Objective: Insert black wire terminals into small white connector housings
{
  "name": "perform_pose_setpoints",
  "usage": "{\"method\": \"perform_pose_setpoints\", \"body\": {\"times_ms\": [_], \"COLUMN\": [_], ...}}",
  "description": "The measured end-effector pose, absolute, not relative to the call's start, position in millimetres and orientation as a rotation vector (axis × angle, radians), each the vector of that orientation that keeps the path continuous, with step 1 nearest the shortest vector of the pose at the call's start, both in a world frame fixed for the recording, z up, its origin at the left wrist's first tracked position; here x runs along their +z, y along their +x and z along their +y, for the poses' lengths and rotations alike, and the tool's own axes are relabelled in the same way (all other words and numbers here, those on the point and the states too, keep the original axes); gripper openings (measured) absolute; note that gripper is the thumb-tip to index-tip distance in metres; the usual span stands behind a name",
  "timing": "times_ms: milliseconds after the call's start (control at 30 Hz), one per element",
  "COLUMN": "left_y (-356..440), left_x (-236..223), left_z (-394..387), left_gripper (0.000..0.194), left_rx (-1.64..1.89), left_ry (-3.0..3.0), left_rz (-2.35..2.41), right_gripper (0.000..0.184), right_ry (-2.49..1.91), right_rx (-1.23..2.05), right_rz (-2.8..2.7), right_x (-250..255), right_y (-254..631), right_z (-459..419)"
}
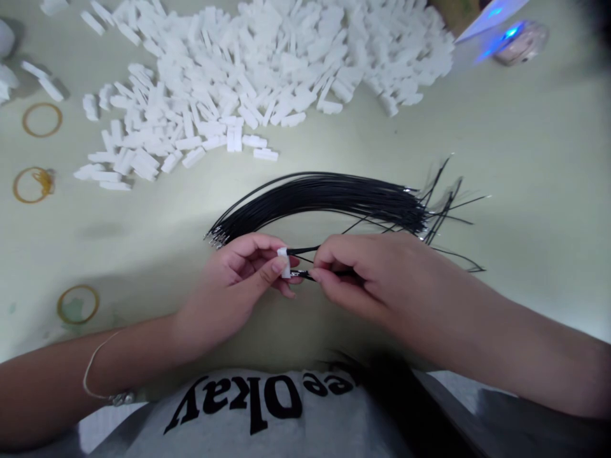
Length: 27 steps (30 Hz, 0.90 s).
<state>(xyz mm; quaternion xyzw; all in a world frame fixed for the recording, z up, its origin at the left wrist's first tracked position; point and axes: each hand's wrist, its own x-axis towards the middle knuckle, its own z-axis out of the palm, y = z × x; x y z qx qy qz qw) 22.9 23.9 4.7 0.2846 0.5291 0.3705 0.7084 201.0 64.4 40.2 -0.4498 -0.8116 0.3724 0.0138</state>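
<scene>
My left hand (251, 267) pinches a small white plastic connector housing (284, 263) between thumb and fingers. Black wires run from the right side of the housing toward my right hand (356, 270). That hand is closed on a black wire (305, 275), whose shiny metal end lies at the lower part of the housing; whether it is inside a slot I cannot tell. Just beyond both hands lies a curved bundle of black wires (324, 194) with metal tips at the left end and several strands splayed out at the right.
A large heap of white connector housings (267, 63) spreads over the far side of the table (525, 191). Rubber bands (79, 305) lie along the left. At the far right sits a clear object with a blue light (520, 44), beside a brown and white item (465, 16).
</scene>
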Motion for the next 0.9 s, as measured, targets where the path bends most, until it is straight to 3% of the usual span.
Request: {"method": "perform_pose_setpoints", "body": {"times_ms": [900], "left_y": [22.7], "left_x": [6.2], "left_z": [23.1], "left_gripper": [0.007], "left_rx": [0.822], "left_ry": [0.637], "left_rz": [1.196], "right_gripper": [0.019], "right_ry": [-1.435], "right_rx": [1.022], "right_rz": [-2.482], "right_x": [34.1], "right_y": [199.8], "right_z": [58.7]}}
